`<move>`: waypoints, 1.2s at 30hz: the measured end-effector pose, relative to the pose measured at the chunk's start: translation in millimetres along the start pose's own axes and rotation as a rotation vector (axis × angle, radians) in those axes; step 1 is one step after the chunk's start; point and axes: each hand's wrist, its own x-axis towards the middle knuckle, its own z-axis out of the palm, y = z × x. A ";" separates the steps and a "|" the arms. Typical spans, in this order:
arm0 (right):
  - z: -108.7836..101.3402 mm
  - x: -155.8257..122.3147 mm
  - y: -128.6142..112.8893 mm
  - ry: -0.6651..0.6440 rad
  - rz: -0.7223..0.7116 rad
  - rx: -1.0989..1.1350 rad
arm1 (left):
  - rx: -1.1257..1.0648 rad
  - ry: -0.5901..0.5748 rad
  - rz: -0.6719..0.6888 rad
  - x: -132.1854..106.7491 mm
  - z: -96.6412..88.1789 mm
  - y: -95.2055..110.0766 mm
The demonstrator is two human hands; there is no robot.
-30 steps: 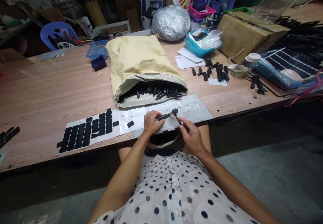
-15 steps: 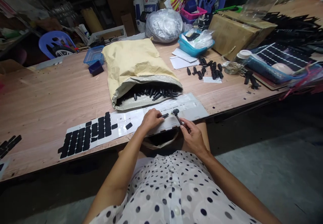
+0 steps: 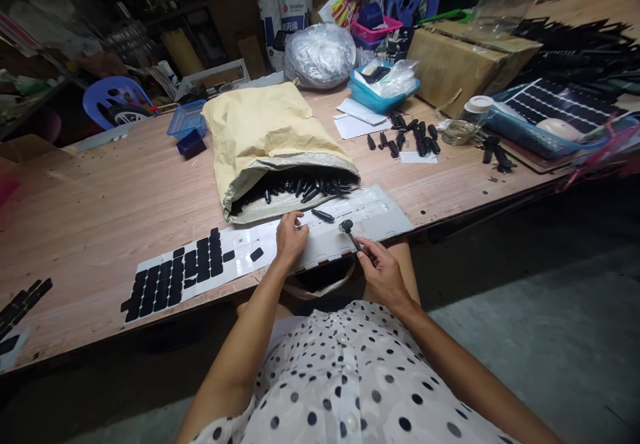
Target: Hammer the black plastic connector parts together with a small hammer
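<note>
On the wooden table [image 3: 100, 184], in front of the sack [image 3: 270, 131], I saw the right hand [image 3: 383, 274] with its fingers gripping a round-headed tool [image 3: 347, 225]. The left hand [image 3: 290, 237] rested slack and empty on the white sheet [image 3: 385, 211], a black piece [image 3: 323, 215] lying loose nearer the sack.

Sack [image 3: 265, 124] blocks 12 o'clock from left hand [image 3: 290, 237]; pad sheet [image 3: 175, 277] fills 9 o'clock. Bare table [image 3: 100, 191] free at 10 o'clock. Right hand [image 3: 383, 274] with tool [image 3: 350, 232] stands at 3 o'clock

A paper sack [image 3: 265, 137], a white sheet [image 3: 280, 241], a cardboard box [image 3: 465, 61] and scattered black parts [image 3: 410, 139] are carried by the wooden tabletop [image 3: 100, 197].
</note>
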 end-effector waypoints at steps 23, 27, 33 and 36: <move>-4.8 -3.2 7.8 0.006 0.179 0.141 | 0.173 -0.266 0.257 -15.5 2.4 -17.6; 1.9 -3.0 1.2 -0.031 0.168 0.146 | 0.165 -0.170 0.292 -29.6 11.7 -25.9; -0.5 -4.7 -0.5 -0.036 0.144 0.116 | 0.144 -0.071 0.316 -32.1 21.7 -28.2; -3.7 -5.1 0.7 -0.045 0.126 0.092 | 0.130 -0.067 0.321 -30.1 22.3 -30.4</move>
